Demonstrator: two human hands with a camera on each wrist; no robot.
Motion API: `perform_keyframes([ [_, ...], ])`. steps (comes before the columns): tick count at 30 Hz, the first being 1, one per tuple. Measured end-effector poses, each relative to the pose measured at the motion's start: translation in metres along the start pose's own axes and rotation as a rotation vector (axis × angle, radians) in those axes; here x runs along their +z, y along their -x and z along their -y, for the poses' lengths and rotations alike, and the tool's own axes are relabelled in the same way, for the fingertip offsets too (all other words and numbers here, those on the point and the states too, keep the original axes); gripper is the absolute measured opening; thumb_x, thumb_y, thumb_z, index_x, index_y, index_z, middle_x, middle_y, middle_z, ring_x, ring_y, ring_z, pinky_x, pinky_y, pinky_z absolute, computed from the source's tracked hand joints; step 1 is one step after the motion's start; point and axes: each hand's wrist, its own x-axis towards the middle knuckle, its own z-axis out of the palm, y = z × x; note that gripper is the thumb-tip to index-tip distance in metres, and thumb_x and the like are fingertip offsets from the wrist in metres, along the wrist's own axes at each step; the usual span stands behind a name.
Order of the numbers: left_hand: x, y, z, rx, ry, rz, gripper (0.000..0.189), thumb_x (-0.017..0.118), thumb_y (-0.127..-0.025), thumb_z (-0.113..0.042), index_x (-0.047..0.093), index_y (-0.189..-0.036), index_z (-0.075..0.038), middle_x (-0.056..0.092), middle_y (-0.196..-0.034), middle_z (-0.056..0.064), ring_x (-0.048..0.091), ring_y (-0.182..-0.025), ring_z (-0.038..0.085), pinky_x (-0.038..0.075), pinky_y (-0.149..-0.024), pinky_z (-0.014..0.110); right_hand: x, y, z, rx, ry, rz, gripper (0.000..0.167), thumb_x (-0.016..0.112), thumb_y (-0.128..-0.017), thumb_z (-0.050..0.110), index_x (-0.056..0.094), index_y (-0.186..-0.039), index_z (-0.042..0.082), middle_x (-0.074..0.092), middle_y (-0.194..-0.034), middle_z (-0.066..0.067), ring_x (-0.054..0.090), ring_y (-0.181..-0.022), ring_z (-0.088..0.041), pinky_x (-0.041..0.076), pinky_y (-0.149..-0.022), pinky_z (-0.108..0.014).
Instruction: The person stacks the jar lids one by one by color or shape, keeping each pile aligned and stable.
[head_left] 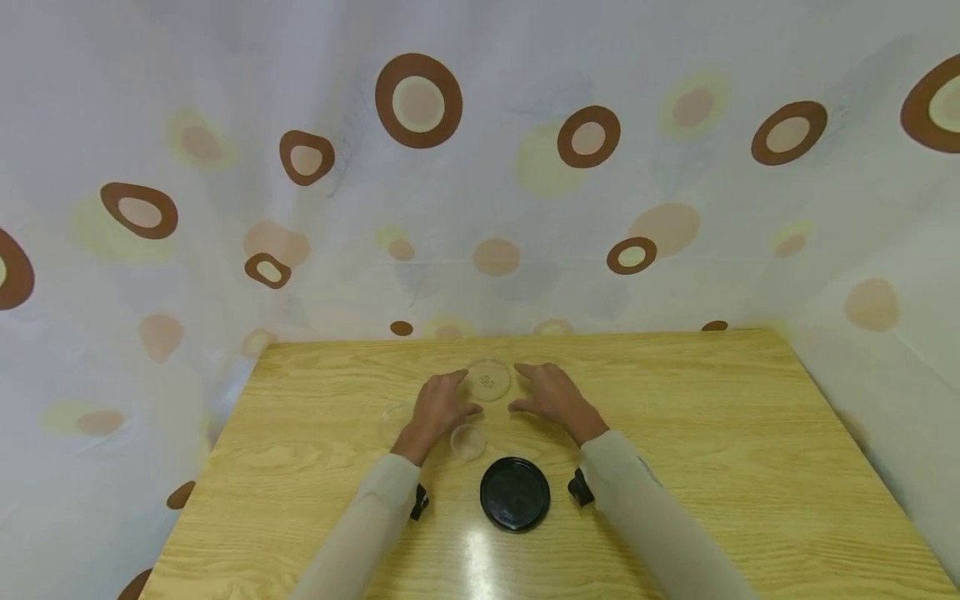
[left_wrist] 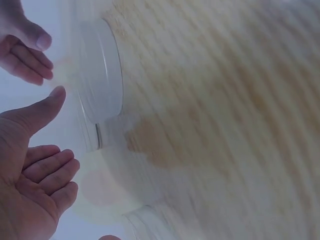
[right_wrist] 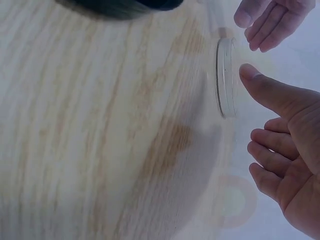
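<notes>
A clear, shallow round dish (head_left: 489, 382) with small dark specks in it lies flat between my two hands. My left hand (head_left: 438, 407) is at its left side, fingers and thumb spread, holding nothing. Over on the right, my right hand (head_left: 555, 395) hovers apart from the dish with its thumb and fingers spread. The right wrist view shows the dish (right_wrist: 226, 77) edge-on, near the right thumb. Just below the left thumb sits a smaller clear round dish (head_left: 468, 442). Another clear round piece (head_left: 393, 421) is partly hidden behind the left hand.
A black round plate or lid (head_left: 515, 495) lies on the wooden table (head_left: 712, 433) between the forearms, nearer to me. A pale curtain (head_left: 495, 183) with brown rings hangs behind the table's far edge and along both sides.
</notes>
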Motion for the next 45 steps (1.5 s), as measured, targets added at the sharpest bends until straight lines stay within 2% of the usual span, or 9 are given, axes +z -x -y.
perform_keyframes([
  [13,0.002,-0.012,0.005,-0.061,-0.001,0.008,0.07,0.081,-0.074,-0.03,0.054,-0.131,0.0,0.06,-0.128,0.018,0.058,-0.117,0.034,0.048,-0.099,0.043,0.003,-0.013,-0.004,-0.008,-0.008,-0.037,0.072,0.077,-0.078,0.034,0.05,-0.136,0.001,0.059,-0.129,-0.02,0.06,-0.112,-0.035,0.05,-0.095,-0.045],
  [20,0.007,-0.013,0.01,-0.051,0.02,0.007,0.07,0.082,-0.073,-0.029,0.055,-0.13,0.002,0.061,-0.126,0.019,0.058,-0.117,0.036,0.047,-0.1,0.044,0.007,-0.016,-0.002,0.004,0.0,-0.025,0.072,0.077,-0.078,0.036,0.051,-0.135,0.0,0.06,-0.128,-0.019,0.058,-0.115,-0.036,0.048,-0.097,-0.045],
  [27,0.008,-0.015,0.011,-0.068,0.051,0.002,0.069,0.082,-0.073,-0.027,0.055,-0.13,0.001,0.061,-0.126,0.02,0.057,-0.117,0.036,0.047,-0.1,0.044,0.008,-0.02,0.002,0.007,-0.002,-0.032,0.069,0.077,-0.078,0.032,0.052,-0.134,0.0,0.061,-0.127,-0.02,0.058,-0.114,-0.037,0.047,-0.098,-0.047],
  [36,0.008,-0.016,0.009,-0.051,0.052,0.016,0.061,0.082,-0.075,-0.025,0.058,-0.126,0.0,0.065,-0.118,0.018,0.061,-0.109,0.034,0.05,-0.093,0.044,0.015,-0.025,0.0,-0.013,0.002,-0.055,0.068,0.078,-0.078,0.03,0.053,-0.133,-0.001,0.062,-0.125,-0.019,0.06,-0.111,-0.035,0.049,-0.095,-0.044],
  [39,0.008,-0.017,0.007,-0.054,0.053,0.019,0.059,0.082,-0.074,-0.024,0.059,-0.124,0.0,0.066,-0.116,0.017,0.062,-0.107,0.033,0.051,-0.092,0.043,0.017,-0.026,-0.001,-0.033,-0.017,-0.074,0.063,0.078,-0.077,0.028,0.057,-0.129,0.0,0.066,-0.118,-0.018,0.064,-0.102,-0.033,0.052,-0.09,-0.043],
  [42,0.008,-0.017,0.006,-0.064,0.05,0.03,0.059,0.082,-0.075,-0.024,0.059,-0.124,0.0,0.066,-0.116,0.017,0.062,-0.106,0.033,0.051,-0.091,0.043,0.019,-0.026,-0.002,-0.042,-0.025,-0.074,0.057,0.079,-0.077,0.027,0.06,-0.125,0.001,0.069,-0.102,-0.014,0.065,-0.088,-0.029,0.052,-0.078,-0.041],
  [45,0.009,-0.017,0.006,-0.083,0.053,0.039,0.06,0.081,-0.076,-0.024,0.058,-0.126,0.0,0.065,-0.118,0.017,0.061,-0.107,0.033,0.051,-0.091,0.043,0.022,-0.026,-0.002,-0.041,-0.015,-0.069,0.058,0.078,-0.077,0.029,0.059,-0.126,0.003,0.069,-0.097,-0.012,0.064,-0.084,-0.028,0.052,-0.075,-0.04],
])
